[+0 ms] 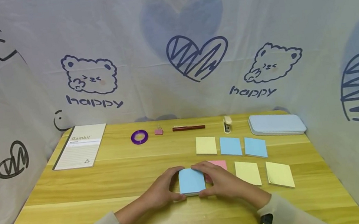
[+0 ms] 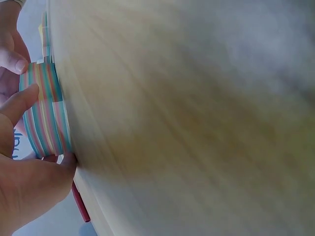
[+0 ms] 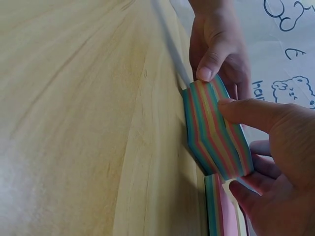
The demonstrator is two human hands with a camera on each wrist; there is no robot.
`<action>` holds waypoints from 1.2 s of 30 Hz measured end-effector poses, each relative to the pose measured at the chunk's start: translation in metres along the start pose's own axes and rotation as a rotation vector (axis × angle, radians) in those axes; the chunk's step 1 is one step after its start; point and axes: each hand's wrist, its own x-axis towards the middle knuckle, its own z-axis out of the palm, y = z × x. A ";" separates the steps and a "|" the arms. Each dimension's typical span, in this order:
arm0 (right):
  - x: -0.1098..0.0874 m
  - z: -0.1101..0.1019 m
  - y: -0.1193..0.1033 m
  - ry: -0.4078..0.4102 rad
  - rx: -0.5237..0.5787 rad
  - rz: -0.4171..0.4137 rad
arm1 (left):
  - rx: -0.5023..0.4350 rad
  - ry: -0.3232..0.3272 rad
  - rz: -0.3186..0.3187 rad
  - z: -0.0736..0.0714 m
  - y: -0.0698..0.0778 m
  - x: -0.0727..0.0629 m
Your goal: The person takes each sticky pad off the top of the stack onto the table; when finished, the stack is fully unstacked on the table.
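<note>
While the left hand (image 1: 161,191) and right hand (image 1: 224,183) pinch the blue-topped sticky-note stack (image 1: 191,180) from opposite sides, a pink-topped sticky-note pad (image 1: 219,163) lies to its right on the counter (image 1: 115,189).

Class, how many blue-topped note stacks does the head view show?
3. The first blue stack is between the left hand and right hand; the second blue stack, right of the rear yellow stack; the third blue stack, right of that. None seems hidden.

Blue-topped note stack (image 1: 191,180) with pink-teal-yellow striped edges, purple tape roll (image 1: 140,142), dark-red pen (image 1: 189,128)
</note>
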 end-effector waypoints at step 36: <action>-0.114 0.005 0.021 0.098 -0.116 0.049 | 0.035 -0.007 -0.029 0.000 0.001 0.001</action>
